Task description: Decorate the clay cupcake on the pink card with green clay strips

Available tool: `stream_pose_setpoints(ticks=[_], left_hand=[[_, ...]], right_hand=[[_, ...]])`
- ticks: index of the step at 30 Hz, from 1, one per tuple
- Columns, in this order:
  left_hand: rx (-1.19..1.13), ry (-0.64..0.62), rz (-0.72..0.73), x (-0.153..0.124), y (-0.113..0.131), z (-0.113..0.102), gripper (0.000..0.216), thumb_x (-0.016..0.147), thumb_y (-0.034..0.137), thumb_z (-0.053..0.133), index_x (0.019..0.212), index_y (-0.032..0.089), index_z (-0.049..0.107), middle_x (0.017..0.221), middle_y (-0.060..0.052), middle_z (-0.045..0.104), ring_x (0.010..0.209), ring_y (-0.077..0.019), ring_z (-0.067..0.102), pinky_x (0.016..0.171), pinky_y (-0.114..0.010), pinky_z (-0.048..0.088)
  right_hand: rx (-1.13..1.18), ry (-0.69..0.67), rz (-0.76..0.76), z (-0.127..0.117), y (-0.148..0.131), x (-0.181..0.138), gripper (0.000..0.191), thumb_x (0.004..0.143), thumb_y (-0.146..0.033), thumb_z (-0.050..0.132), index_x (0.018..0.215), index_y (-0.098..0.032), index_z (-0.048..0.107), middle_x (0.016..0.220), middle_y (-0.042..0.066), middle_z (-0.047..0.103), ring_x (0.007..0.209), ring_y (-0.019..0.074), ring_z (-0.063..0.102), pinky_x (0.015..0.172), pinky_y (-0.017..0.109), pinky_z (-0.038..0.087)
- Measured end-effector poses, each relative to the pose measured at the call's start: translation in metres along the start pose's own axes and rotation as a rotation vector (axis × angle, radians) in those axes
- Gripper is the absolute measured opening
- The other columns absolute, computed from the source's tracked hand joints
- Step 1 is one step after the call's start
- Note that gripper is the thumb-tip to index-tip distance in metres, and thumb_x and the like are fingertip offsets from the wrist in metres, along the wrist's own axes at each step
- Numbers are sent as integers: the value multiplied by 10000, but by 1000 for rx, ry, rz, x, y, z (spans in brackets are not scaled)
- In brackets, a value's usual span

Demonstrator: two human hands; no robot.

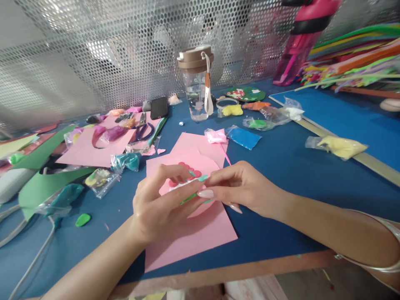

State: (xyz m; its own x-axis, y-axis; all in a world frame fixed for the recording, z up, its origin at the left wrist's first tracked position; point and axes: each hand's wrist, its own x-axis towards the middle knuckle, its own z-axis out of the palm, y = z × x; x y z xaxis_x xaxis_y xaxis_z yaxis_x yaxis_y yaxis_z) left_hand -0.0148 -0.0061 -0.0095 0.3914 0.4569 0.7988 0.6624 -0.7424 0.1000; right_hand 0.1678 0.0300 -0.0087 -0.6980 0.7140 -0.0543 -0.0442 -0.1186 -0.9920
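My left hand (164, 198) is bent over a rounded pink paper cut-out (204, 160) bearing red clay dots (183, 166). Its thumb and forefinger come together near the cut-out's middle, where a strip of green clay (189, 198) shows between them. From the right, my right hand (242, 189) meets those fingertips with thumb and forefinger pinched. Whatever both pinches hold is hidden by the fingers. Under the cut-out lies a pink paper sheet (193, 246). Just beyond my right hand, a thin pink stick (225, 154) touches a bag of pale pink clay (215, 136).
Beyond my hands stand a lidded clear tumbler (198, 93) and a pink bottle (300, 46). Bagged clay, scissors (143, 129), a phone (159, 108) and cut paper (109, 146) lie leftward. A blue board (350, 121) and pipe cleaners (353, 62) fill the right. The table edge (212, 271) is near me.
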Motion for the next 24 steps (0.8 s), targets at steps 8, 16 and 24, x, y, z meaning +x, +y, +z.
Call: stream_pose_setpoints(ticks=[8,16,24], left_hand=[[-100,-121,-38,0,-6,-1,334,726,219,696,1040,174,595,967,-62,539,818,-134,558,649,-259,525],[-64,-68,-38,0,-9,1,173,738,149,673,903,192,639,926,-45,549,784,-121,567,645,-261,529],[-167,-130,-159,-1,-7,0,192,748,103,626,911,204,640,931,-58,543,845,-151,559,642,-278,534]], right_hand=[[-57,75,-16,0,-1,2,253,691,-351,706,787,-117,716,600,5,587,432,45,434,392,190,337],[-15,18,17,-1,1,3,341,721,-378,673,929,-111,710,472,-17,547,433,83,513,471,219,430],[-143,187,-43,-2,-2,2,297,771,-324,610,984,-122,653,720,30,631,527,92,551,493,213,432]])
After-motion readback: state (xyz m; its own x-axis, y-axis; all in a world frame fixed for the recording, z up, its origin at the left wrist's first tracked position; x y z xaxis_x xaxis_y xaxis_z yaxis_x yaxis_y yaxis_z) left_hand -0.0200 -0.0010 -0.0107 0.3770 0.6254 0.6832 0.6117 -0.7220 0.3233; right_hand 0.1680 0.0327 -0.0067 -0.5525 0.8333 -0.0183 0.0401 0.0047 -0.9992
